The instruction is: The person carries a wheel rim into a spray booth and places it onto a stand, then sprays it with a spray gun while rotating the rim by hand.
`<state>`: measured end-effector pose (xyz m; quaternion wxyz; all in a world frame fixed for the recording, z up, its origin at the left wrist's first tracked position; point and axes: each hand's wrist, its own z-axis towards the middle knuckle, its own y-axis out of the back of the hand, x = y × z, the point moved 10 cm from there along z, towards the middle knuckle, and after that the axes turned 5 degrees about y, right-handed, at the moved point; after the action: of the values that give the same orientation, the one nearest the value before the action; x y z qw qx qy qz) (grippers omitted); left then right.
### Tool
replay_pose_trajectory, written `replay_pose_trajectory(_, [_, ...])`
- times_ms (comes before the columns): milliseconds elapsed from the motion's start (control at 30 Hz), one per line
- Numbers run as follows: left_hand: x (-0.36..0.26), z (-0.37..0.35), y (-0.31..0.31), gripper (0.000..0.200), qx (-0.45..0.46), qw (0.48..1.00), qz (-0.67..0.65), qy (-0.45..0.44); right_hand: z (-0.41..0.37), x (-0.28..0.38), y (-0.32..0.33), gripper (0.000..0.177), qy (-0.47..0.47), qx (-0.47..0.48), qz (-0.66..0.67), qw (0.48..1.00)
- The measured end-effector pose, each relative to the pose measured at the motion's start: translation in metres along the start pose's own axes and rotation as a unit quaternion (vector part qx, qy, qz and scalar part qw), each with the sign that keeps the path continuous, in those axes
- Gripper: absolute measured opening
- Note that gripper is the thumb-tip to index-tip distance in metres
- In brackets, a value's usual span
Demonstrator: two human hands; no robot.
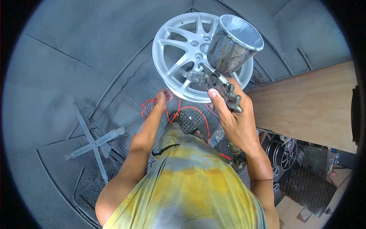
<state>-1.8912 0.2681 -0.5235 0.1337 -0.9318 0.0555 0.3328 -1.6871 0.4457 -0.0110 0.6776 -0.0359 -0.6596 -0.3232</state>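
Observation:
My right hand is wrapped round a metal spray gun, its thumb on the back of the body. The gun's open cup, stained outside and pale inside, stands above it and hides part of a light silver wheel rim. The gun's nozzle points left, over the rim's lower spokes. Just below the rim's lower left edge is my left hand, slightly blurred, with its fingers curled; whether it holds anything cannot be made out.
A red hose loops over the floor by my feet. On the left stands a coated cross-shaped stand. A wooden panel is on the right, with more wheels below it. Grey walls curve around.

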Motion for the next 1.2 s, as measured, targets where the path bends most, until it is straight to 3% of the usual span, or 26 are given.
replay_pose_trajectory(167, [-0.008, 0.005, -0.008, 0.025, 0.003, 0.999, 0.038, -0.023, 0.013, 0.001, 0.001, 0.025, 0.056, -0.057, -0.039, 0.996])
replay_pose_trajectory(500, [0.047, -0.017, -0.032, 0.024, 0.065, 0.996, 0.054, 0.001, 0.014, -0.034, 0.046, 0.022, -0.036, -0.15, -0.07, 0.985])
replay_pose_trajectory(633, [0.082, -0.041, -0.054, 0.027, 0.092, 0.992, 0.057, 0.058, 0.02, -0.039, 0.034, 0.024, -0.046, -0.131, -0.059, 0.989])
replay_pose_trajectory(700, [0.092, -0.054, -0.071, 0.028, 0.134, 0.986, 0.069, 0.067, 0.017, -0.034, 0.02, 0.026, -0.115, -0.074, -0.014, 0.991])
replay_pose_trajectory(800, [0.104, -0.064, -0.09, 0.03, 0.166, 0.978, 0.084, 0.094, 0.013, -0.028, 0.006, 0.028, -0.073, -0.044, 0.012, 0.996])
replay_pose_trajectory(967, [0.123, -0.086, -0.114, 0.045, 0.249, 0.929, 0.222, 0.162, 0.002, -0.022, 0.005, 0.029, -0.054, -0.022, 0.016, 0.998])
replay_pose_trajectory(1067, [0.113, -0.124, -0.13, 0.046, 0.331, 0.878, 0.308, 0.156, 0.001, -0.023, 0.015, 0.029, -0.045, -0.047, 0.009, 0.998])
replay_pose_trajectory(1200, [0.088, -0.204, -0.184, 0.044, 0.468, 0.818, 0.316, 0.109, 0.002, -0.025, 0.028, 0.026, -0.005, -0.081, 0.012, 0.997])
